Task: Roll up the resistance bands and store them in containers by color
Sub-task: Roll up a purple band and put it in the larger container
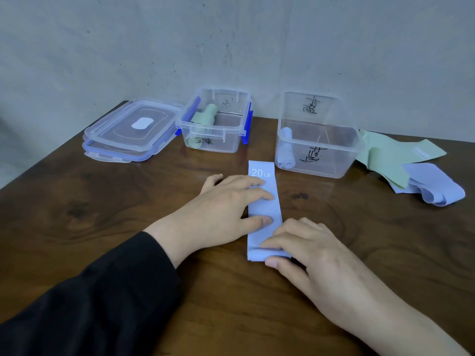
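A light blue resistance band point(264, 209) marked "20 LB" lies flat on the wooden table, running away from me. My left hand point(221, 209) presses its middle down with straight fingers. My right hand point(303, 247) pinches the band's near end, which is folded over into the start of a roll. The clear container on the left point(232, 145) holds rolled green bands point(204, 116). The clear container on the right point(341, 163) holds a rolled blue band point(285, 152).
Two clear lids with blue clips point(131, 129) are stacked at the back left. Loose green bands point(385, 155) and loose blue bands point(431, 186) lie in a pile at the far right. A grey wall stands behind the table.
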